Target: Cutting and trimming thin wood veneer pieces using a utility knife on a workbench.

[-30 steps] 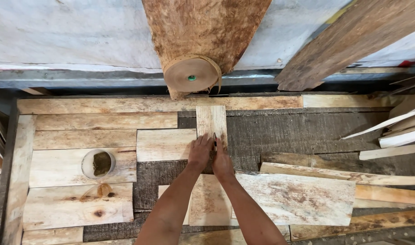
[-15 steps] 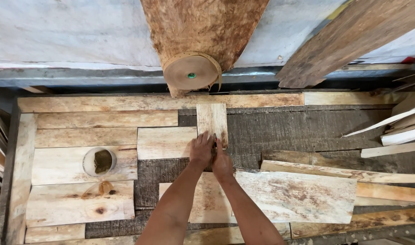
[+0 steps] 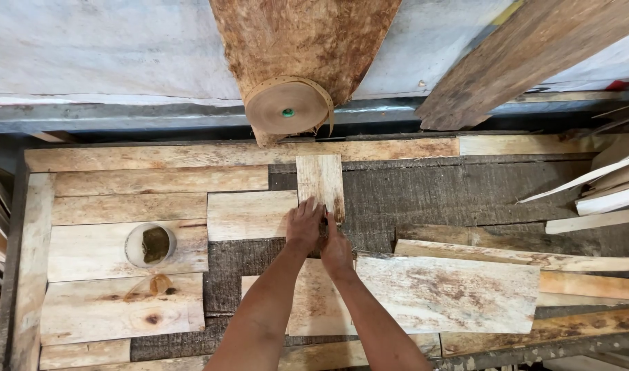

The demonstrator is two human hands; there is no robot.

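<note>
The left hand (image 3: 305, 223) and the right hand (image 3: 336, 249) sit close together at the bottom end of a small upright wood piece (image 3: 321, 180). The fingers press on the wood, but I cannot tell if they grip it. The piece lies flat on the dark board (image 3: 466, 196), just beside a pale flat plank (image 3: 251, 214). A tape roll (image 3: 287, 108) hangs above. A small bowl (image 3: 150, 244) rests on the planks to the left
</note>
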